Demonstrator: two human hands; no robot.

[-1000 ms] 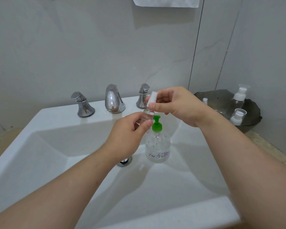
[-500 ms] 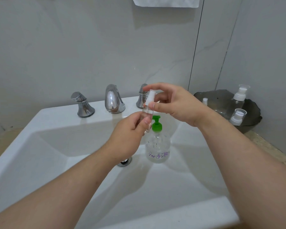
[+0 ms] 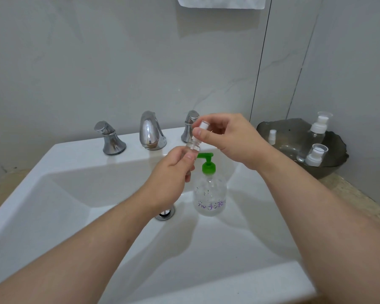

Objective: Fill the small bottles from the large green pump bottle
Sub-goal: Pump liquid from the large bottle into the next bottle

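Over the sink (image 3: 70,156), mid-frame: left hand (image 3: 170,178) grips the body of a clear small bottle (image 3: 191,148), fingers curled round it, bottle tilted with its top leaning right. Right hand (image 3: 233,139) pinches the white cap (image 3: 201,126) at the bottle's top between thumb and fingers. Can't tell if the cap is seated or already loose.

Pump bottle (image 3: 210,191): clear body, green pump head, purple writing low on the side. Stands upright in the basin, just right of the left hand and under the right hand, nozzle pointing left toward the small bottle. Neither hand touches it. Drain (image 3: 166,213) is just left of its base, partly hidden by the left wrist.

Far rim: chrome spout (image 3: 151,132) between two chrome handles, left (image 3: 110,139) and right (image 3: 189,129); the right one sits behind the small bottle.

Right, on the beige counter (image 3: 360,194): dark bowl (image 3: 294,132) holding two clear spray bottles with white heads, far (image 3: 318,128) and near (image 3: 314,155), plus a tiny white-capped one (image 3: 272,136) at its left side.

Top edge: white towel (image 3: 219,2) on the wall.
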